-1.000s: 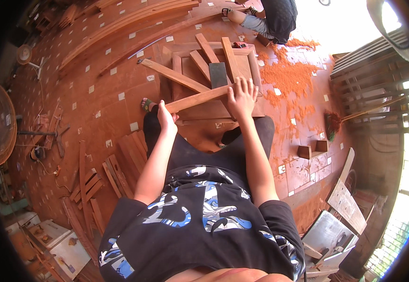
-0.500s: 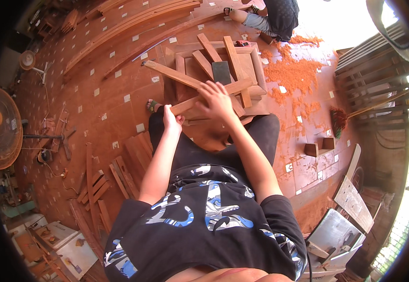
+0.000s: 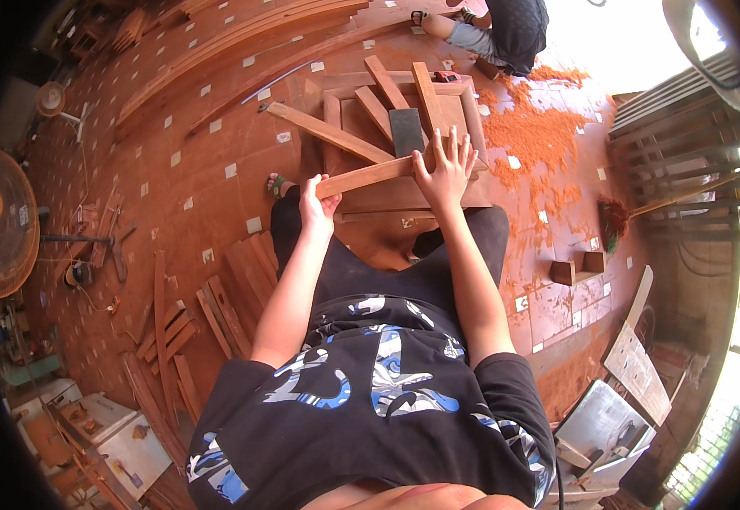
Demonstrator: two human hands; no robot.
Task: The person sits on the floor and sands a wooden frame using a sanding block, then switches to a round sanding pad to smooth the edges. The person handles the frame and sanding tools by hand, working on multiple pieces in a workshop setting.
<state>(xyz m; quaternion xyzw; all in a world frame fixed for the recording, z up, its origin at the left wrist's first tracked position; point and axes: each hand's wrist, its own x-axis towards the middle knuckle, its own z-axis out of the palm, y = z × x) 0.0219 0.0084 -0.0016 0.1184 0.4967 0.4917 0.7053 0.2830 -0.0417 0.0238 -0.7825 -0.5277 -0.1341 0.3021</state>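
A reddish wooden strip [image 3: 366, 177] lies slanted in front of me above a framed wooden panel [image 3: 474, 119]. My left hand [image 3: 317, 206] is closed round the strip's left end, thumb along the top. Flat against the right end, which it partly hides, is my right hand [image 3: 446, 174], its fingers spread. Just beyond the strip a dark rectangular block [image 3: 406, 132] rests on other wood pieces. A long strip [image 3: 327, 132] juts out to the left of the panel, and another strip [image 3: 426, 93] points away from me near the right hand.
Orange sawdust [image 3: 532, 127] covers the floor at the right. At the top another person [image 3: 515, 34] sits low. Long boards [image 3: 234, 51] lie at the far left; several offcuts [image 3: 225, 319] are by my left leg. A fan [image 3: 4, 221] stands at the left edge.
My right hand has slid rightward along the strip, from its middle to its right end, and its fingers have spread. The left hand still grips the left end, shifted slightly right.
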